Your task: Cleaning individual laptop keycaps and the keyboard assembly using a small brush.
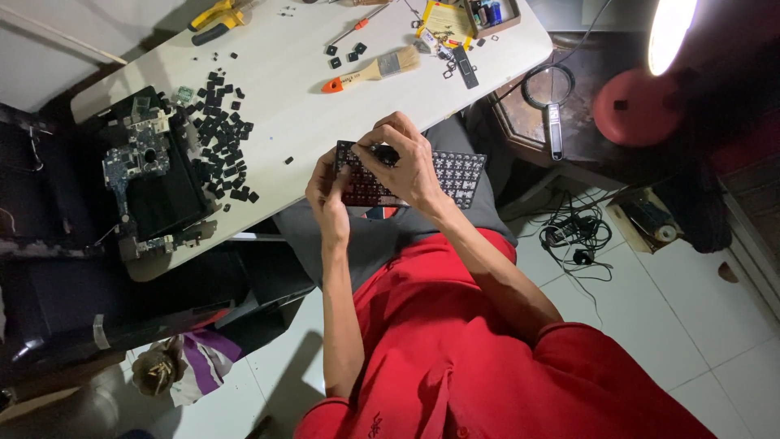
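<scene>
Keyboard panel (455,175), a flat black laptop key bed with most caps stripped off, is lying above the person's lap, just off the near edge of the white tabletop (284,97). Its long axis is running left to right across the view, tilting slightly down toward the right. The right hand (406,162) is arching over the panel's left portion, its fingers (382,146) pinching narrowly onto a small dark key cap (387,154) seated on the panel. The left hand (327,191) is gripping the panel's left end from below, fingers closed around the edge. The panel's right half is extending free, well clear of both hands. A dismantled laptop chassis (150,175) is sitting on the tabletop's left end, beside a heap of loose black key caps (219,134). A wooden-handled brush (374,69) is lying farther back.
</scene>
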